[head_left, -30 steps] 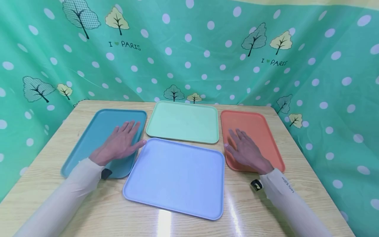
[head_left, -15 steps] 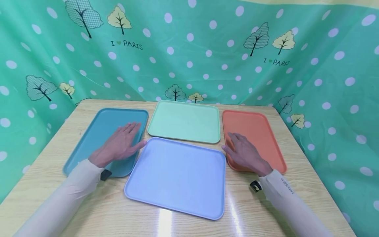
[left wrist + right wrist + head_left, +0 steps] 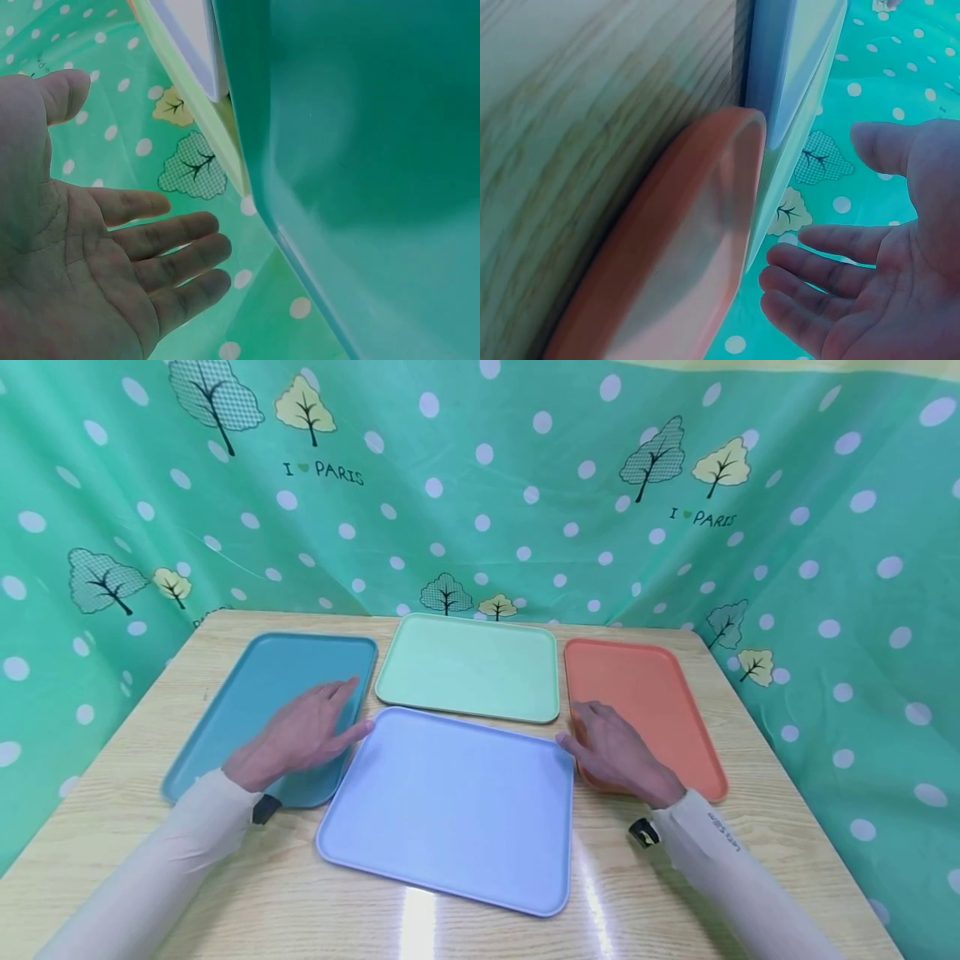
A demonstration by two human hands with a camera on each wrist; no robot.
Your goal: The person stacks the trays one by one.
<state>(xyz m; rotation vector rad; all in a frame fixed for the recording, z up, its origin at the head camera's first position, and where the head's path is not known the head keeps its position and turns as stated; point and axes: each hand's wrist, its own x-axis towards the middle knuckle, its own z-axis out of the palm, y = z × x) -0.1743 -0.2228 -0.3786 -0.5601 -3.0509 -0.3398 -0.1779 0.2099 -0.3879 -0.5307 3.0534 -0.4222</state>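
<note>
My left hand (image 3: 302,729) hovers palm down over the right part of a teal-blue tray (image 3: 292,664), thumb stretched toward the lavender tray (image 3: 450,810). In the left wrist view its fingers (image 3: 174,244) are nearly straight and hold nothing, with a gap to the tray. Over the left part of a coral-red tray (image 3: 645,681) hangs my right hand (image 3: 617,747), its thumb near the lavender tray's right edge. The right wrist view shows that hand's fingers (image 3: 817,274) gently bent, gripping nothing, apart from the red rim.
A mint-green tray (image 3: 468,668) lies at the back centre, behind the lavender one. All the trays rest on a pale wooden table (image 3: 247,893). A green dotted curtain (image 3: 480,485) with printed trees hangs along the back and both sides.
The fingers of both hands have bent slightly downward. My right hand has shifted a little to the left, its thumb now over the lavender tray's edge. The trays stay in place.
</note>
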